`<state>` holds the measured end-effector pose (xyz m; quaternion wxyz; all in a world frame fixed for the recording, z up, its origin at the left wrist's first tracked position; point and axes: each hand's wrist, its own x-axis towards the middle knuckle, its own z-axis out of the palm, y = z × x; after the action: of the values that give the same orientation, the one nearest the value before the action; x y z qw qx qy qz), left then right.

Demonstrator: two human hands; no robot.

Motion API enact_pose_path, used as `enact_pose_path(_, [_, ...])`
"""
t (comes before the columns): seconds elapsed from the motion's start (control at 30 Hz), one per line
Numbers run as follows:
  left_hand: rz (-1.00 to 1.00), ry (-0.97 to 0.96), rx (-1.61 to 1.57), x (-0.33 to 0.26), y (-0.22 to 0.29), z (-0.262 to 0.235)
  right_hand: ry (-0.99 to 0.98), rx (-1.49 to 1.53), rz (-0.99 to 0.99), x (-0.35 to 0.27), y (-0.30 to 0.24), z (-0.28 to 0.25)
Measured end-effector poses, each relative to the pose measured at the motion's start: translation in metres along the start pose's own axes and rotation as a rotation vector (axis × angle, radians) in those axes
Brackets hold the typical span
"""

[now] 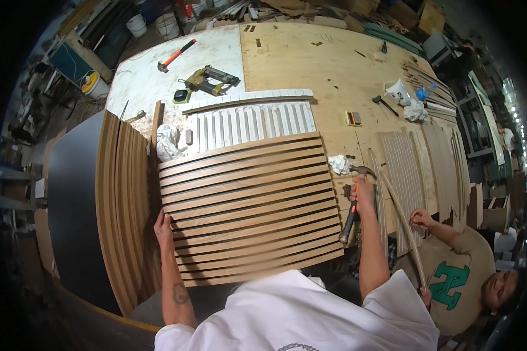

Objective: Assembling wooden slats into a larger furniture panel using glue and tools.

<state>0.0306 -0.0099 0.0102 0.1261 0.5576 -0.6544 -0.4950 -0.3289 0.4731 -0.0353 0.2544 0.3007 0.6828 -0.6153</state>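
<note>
Cluttered plywood worktop [310, 64]: slatted wood panel [249, 207] lies before you, slats running left-right. Your left hand [164, 225] rests flat on its left edge; right hand [364, 193] fisted around claw hammer [355, 202] at right edge.

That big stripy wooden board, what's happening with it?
A person in a white shirt leans over a large slatted wooden panel lying on a big plywood workbench. Their left hand presses flat on the panel's left edge, and their right hand grips a claw hammer with an orange and black handle beside the right edge. To the right, another person in a tan shirt holds a long thin wooden strip. A yellow nail gun lies further back.
</note>
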Motion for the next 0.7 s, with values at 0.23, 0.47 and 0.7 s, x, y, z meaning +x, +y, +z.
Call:
enact_pose_path(0.23, [-0.023, 0.024, -0.012, 0.006, -0.002, -0.004, -0.168, -0.099, 0.102, -0.007, 0.000, 0.010])
enact_pose_path(0.47, [-0.007, -0.072, 0.000, 0.001, -0.003, 0.005, -0.267, -0.245, 0.132, -0.012, -0.013, -0.004])
enact_pose_path(0.7, [-0.059, 0.071, -0.022, -0.019, -0.005, -0.003, -0.298, -0.286, 0.153, -0.022, -0.013, 0.007])
